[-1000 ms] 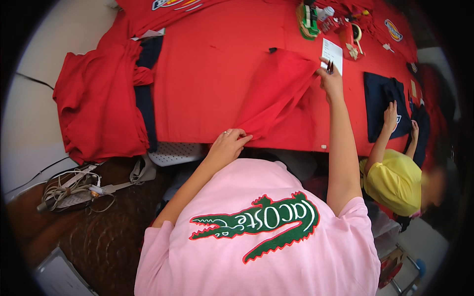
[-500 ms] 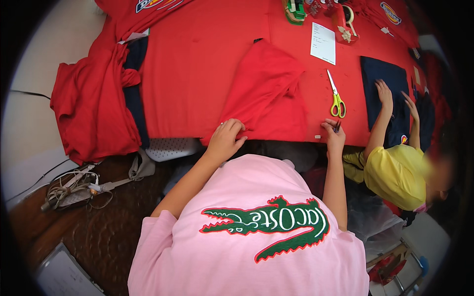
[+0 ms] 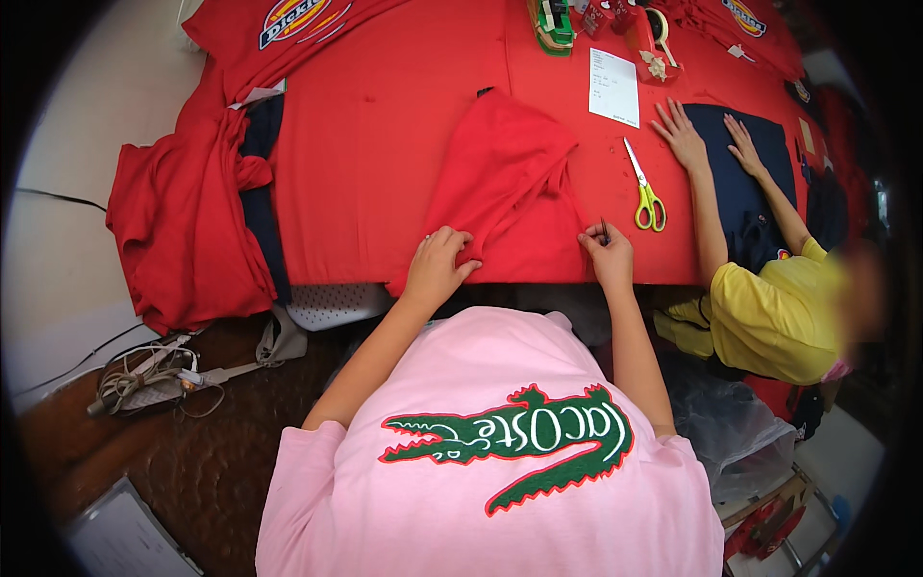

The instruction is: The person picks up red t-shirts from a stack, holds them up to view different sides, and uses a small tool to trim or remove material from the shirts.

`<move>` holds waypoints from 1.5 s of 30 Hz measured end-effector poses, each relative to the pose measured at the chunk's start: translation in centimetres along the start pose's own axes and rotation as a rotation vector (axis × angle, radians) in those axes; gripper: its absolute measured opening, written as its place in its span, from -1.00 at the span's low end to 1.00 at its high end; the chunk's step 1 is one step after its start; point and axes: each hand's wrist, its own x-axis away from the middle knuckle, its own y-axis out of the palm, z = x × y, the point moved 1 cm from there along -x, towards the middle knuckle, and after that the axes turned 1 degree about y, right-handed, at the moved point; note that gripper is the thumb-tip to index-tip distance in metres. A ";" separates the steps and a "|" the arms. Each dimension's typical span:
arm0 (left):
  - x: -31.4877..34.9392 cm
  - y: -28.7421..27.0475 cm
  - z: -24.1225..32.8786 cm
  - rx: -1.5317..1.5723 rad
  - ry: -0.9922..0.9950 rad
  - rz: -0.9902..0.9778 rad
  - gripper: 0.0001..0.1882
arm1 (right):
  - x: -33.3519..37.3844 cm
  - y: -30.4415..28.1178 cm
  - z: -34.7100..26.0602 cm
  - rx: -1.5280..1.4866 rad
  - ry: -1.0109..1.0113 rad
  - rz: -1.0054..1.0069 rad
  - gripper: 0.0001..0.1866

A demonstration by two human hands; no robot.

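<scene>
A red garment (image 3: 505, 183), folded and rumpled, lies at the near edge of a red-covered table. My left hand (image 3: 440, 262) has its fingers curled on the garment's lower left part, thumb at the cloth. At the garment's lower right edge is my right hand (image 3: 608, 252), its fingers pinched together around a small dark slender tool (image 3: 604, 231). The tool's exact kind is too small to tell, and whether those fingertips also pinch the cloth I cannot tell. Just right of that hand, yellow-handled scissors (image 3: 649, 202) lie with their blades pointing away from me.
A paper slip (image 3: 613, 87), a green tape dispenser (image 3: 553, 27) and a red tape dispenser (image 3: 654, 53) lie farther back. Red clothes (image 3: 187, 221) hang over the table's left side. At right, a co-worker in yellow (image 3: 774, 322) handles a navy garment (image 3: 740, 144).
My right hand has moved left to the red garment's edge, still with the dark tool. My left hand stays on the cloth. The co-worker's hands have shifted farther back, one onto the red cloth.
</scene>
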 end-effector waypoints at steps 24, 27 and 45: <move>-12.7 0.2 -0.7 1.045 -0.368 -0.151 -0.68 | -0.1 2.2 -1.0 -0.088 0.086 0.170 -0.69; -18.2 -0.1 0.9 1.173 -0.292 -0.317 -0.59 | 0.0 2.3 -1.0 -0.083 0.070 0.190 -0.67; -27.7 -6.4 -4.5 1.710 -0.285 -0.238 -0.26 | 0.5 2.3 -1.8 -0.178 -0.006 0.208 -0.72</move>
